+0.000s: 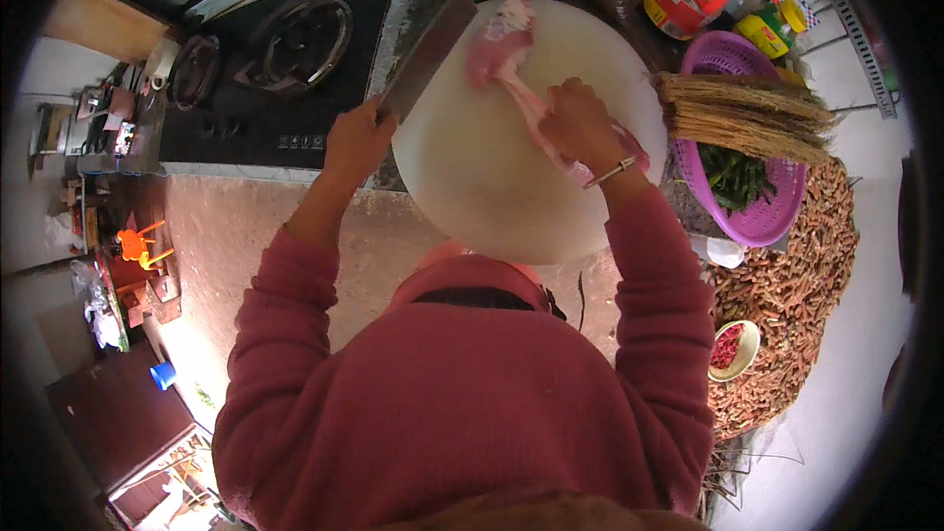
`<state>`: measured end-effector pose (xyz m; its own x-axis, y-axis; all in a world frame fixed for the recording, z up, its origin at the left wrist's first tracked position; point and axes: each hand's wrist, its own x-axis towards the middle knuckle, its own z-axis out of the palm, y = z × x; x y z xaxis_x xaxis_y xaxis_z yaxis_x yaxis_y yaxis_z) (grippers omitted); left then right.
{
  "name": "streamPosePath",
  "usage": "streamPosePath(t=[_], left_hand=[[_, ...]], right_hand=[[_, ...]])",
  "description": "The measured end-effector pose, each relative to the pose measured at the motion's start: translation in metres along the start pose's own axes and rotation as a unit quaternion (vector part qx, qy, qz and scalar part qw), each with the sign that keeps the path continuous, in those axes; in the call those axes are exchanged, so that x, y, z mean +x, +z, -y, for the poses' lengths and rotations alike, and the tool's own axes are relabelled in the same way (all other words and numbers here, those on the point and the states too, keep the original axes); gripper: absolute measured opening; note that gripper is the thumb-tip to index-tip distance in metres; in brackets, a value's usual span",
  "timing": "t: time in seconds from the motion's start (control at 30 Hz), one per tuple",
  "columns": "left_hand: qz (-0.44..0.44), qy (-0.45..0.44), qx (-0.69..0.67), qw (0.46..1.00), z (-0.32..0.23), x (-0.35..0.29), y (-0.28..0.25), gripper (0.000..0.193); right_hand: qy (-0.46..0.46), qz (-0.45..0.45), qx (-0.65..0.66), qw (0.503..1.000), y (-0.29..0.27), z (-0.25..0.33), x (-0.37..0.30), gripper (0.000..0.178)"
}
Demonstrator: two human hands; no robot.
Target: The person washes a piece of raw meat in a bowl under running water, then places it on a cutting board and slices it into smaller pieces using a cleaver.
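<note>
The handle of the cleaver [430, 51] is hidden inside the left hand [357, 141], and the far end of the raw meat [506, 54] disappears under the right hand [580, 123]. The person's own red-sleeved shoulders and chest fill the lower half of the view and cover the near edge of the worktop [246, 226].

The left hand is closed in a fist around the cleaver's handle, with the broad grey blade angled up and away, its tip over the far left rim of the round white cutting board [492, 187]. The right hand, a bracelet at its wrist, is curled down on a long pink strip of the meat, pinning it to the board. The thicker pale end of the meat lies near the board's far edge, just beside the blade.

To the left sits a black gas hob [285, 69]. To the right, a purple basket [757, 216] holds green vegetables, with a straw brush [747, 113] resting across it. Bottles and jars stand behind.
</note>
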<state>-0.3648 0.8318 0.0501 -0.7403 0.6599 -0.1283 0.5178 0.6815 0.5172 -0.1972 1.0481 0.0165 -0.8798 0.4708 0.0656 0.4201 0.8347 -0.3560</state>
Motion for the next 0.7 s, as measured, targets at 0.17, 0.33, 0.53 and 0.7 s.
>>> streamPosePath(t=[0.17, 0.33, 0.53, 0.7], left_hand=[[-0.024, 0.005, 0.033, 0.999, 0.012, -0.015, 0.017, 0.024], [-0.014, 0.003, 0.002, 1.0, 0.015, -0.016, 0.021, 0.024], [-0.007, 0.004, -0.003, 1.0, 0.015, -0.015, 0.019, 0.028], [-0.013, -0.014, -0.046, 0.999, 0.02, -0.018, 0.022, 0.029]], right_hand=[[0.037, 0.167, -0.063, 0.983, -0.035, 0.001, -0.009, 0.03], [0.008, 0.294, 0.013, 0.956, -0.06, -0.019, -0.017, 0.043], [0.126, 0.164, 0.14, 0.968, -0.03, -0.039, -0.008, 0.026], [0.235, 0.192, 0.42, 0.855, -0.017, -0.034, -0.002, 0.012]])
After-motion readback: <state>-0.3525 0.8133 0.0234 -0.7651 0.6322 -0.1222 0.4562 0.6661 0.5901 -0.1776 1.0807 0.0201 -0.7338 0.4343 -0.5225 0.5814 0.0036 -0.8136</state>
